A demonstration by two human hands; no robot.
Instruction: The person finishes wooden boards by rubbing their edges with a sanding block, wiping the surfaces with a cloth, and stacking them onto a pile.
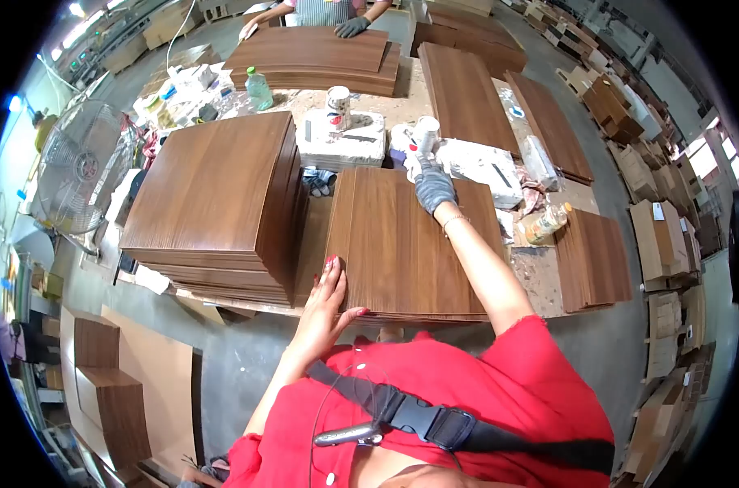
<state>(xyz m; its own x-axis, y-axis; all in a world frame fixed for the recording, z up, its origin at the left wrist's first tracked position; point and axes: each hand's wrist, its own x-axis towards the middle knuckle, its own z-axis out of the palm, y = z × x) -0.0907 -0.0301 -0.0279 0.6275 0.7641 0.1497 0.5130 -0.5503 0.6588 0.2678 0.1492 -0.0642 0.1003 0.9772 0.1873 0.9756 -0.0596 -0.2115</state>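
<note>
My left hand (327,299) is bare, with fingers spread on the near left edge of a stack of brown wood-grain panels (410,244). My right hand (435,185), in a grey glove, reaches over the far edge of that stack. Its fingers are bent at a white cup (426,130) and a crumpled white cloth (404,140); what lies between them is hard to make out. Right of it is a white wrapped block (487,171). Another white block (349,142) carries a printed can (338,107).
A tall panel stack (207,187) stands at left, with a fan (85,159) beyond. More panels (467,98) lie at the back and right. Bottles (258,89) stand on the table; one (546,224) leans at right. A co-worker's gloved hand (352,28) rests on far panels.
</note>
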